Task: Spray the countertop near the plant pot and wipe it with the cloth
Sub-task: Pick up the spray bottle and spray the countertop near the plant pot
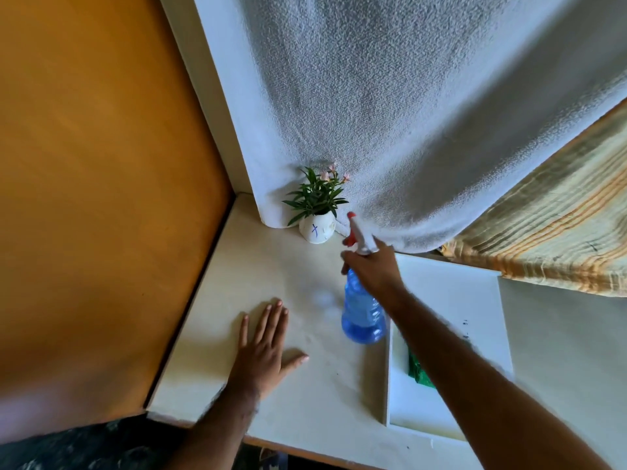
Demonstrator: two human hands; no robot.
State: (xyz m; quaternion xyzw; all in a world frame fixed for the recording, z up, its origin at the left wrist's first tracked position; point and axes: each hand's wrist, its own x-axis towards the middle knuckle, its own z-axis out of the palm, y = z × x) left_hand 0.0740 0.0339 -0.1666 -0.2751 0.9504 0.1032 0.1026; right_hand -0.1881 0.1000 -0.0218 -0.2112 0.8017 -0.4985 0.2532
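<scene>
A small white plant pot (317, 229) with green leaves and pink flowers stands in the far corner of the pale countertop (258, 276). My right hand (371, 271) grips the neck of a blue spray bottle (361, 315), held above the counter; its white and red nozzle points toward the pot. My left hand (263, 347) lies flat on the counter, palm down, fingers spread, to the left of the bottle. A green cloth (419, 369) lies in a white tray (448, 293) on the right, partly hidden by my right forearm.
A white textured curtain (390, 113) hangs behind the pot and reaches the counter. A striped yellow fabric (549, 225) hangs at the right. An orange wall (95, 198) borders the counter on the left. The counter's front edge is near my body.
</scene>
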